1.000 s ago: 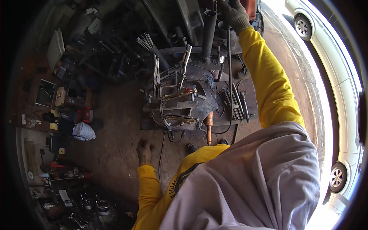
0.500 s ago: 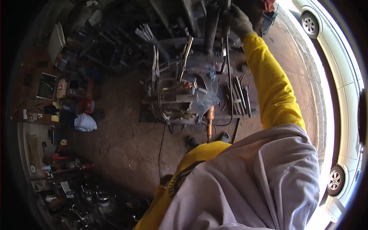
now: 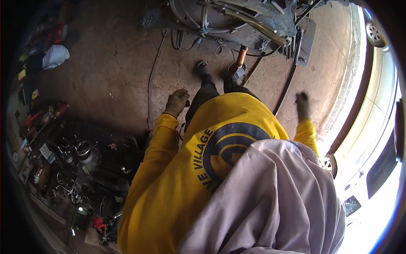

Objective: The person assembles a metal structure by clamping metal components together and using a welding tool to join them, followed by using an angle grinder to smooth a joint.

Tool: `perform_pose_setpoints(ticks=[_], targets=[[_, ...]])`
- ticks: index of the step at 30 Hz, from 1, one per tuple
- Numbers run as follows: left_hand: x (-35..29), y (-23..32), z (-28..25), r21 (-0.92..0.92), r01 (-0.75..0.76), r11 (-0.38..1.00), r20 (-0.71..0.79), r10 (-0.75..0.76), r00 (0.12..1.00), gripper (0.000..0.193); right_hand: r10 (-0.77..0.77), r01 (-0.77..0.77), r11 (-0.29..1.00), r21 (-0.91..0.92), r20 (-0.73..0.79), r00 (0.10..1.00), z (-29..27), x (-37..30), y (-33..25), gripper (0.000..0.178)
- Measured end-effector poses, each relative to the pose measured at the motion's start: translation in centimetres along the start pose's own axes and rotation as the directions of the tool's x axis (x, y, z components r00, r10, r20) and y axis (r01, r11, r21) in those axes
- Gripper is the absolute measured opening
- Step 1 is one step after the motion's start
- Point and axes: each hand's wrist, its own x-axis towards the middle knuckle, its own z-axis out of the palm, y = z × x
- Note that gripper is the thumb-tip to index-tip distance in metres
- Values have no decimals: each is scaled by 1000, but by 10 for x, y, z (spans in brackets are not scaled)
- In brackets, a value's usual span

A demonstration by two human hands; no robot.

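My left hand hangs beside my left thigh, over the brown floor. Its fingers are curled in, and I see no object in them. On the other side, my right hand is held out low to the right, past a long dark bar or hose; it is dark and smeared, so its fingers do not show clearly. Neither hand touches the workbench ahead of me, which carries metal rods and curved bars. An orange cylindrical tool with a cord hangs at the bench's near edge, just above my right foot.
Cables run over the floor from the bench. Dark machine parts and metal rings crowd the lower left. A white bundle lies at far left. A pale car stands along the bright right side.
My gloved right hand was up at a post beyond the bench; now it is low at my right. My left hand has come into view. The view has tipped down toward my feet.
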Motion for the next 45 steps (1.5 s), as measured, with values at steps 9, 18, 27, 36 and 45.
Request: perform_pose_setpoints(ticks=[9, 18, 27, 36, 45], targets=[[45, -170, -70, 747, -552, 371, 386, 434, 814, 31, 472, -422, 873, -244, 640, 606, 72, -150, 44, 48], [71, -41, -85, -105, -60, 993, -9, 60, 998, 33, -28, -7, 967, 257, 131, 991, 73, -87, -166, 54], [28, 13, -34, 136, -147, 980, 84, 136, 987, 43, 323, -367, 925, 99, 302, 897, 73, -70, -45, 55], [-12, -51, 32, 897, -374, 235, 362, 93, 927, 31, 348, -453, 878, 154, 444, 826, 18, 27, 43, 40], [-69, 154, 176, 294, -318, 901, -84, 355, 931, 26, 187, -238, 961, 141, 300, 935, -72, 171, 32, 49]])
